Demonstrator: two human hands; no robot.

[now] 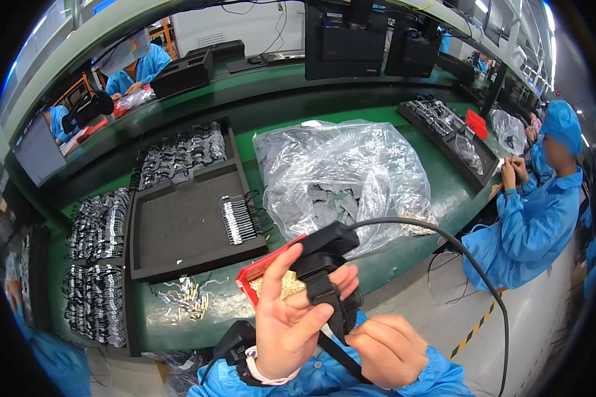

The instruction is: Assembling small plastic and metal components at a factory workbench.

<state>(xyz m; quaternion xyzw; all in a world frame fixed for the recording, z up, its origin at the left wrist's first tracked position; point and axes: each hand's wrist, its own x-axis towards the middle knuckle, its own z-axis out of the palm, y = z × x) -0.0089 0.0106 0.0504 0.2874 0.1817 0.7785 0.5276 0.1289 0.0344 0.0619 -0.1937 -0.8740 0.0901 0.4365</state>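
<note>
My left hand [286,321] is raised in front of me with its fingers apart and its palm partly showing. A black strap [324,294] runs across it, joined to a small black boxy device [334,245] with a thick cable. The fingers behind the strap are partly hidden. My right hand [389,351] is closed on the lower part of the strap, its fingertips pinched together. At my left wrist sit a pale band [253,364] and another black box [235,343]. Just behind my left hand lies a red tray [248,272] of small brass-coloured parts.
A black foam tray [179,218] holds a row of metal-and-black parts, with several more stacks around it. Loose pins and wires [187,301] lie on the green bench. A large clear bag [344,172] contains grey pieces. A co-worker [536,205] sits at the right.
</note>
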